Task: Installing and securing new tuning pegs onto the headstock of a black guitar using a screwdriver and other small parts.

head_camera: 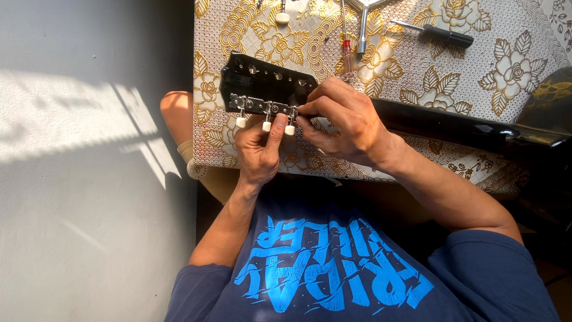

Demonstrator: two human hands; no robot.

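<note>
A black guitar headstock (262,83) lies face down on a table covered with a white and gold floral cloth (453,65). A metal tuner strip with three cream knobs (266,113) runs along its near edge. My left hand (259,149) reaches up from below, its fingers touching the middle and right knobs. My right hand (345,122) rests on the headstock where the neck begins, fingertips pinched at the right end of the tuner strip. The black neck (441,125) runs right to the guitar body (551,110).
A red-handled screwdriver (346,50), a metal cross wrench (363,24), a black-handled tool (444,36) and a loose cream tuner knob (282,16) lie on the cloth beyond the headstock. A grey floor (89,179) with sunlight lies to the left. My knee (177,113) shows beside the table.
</note>
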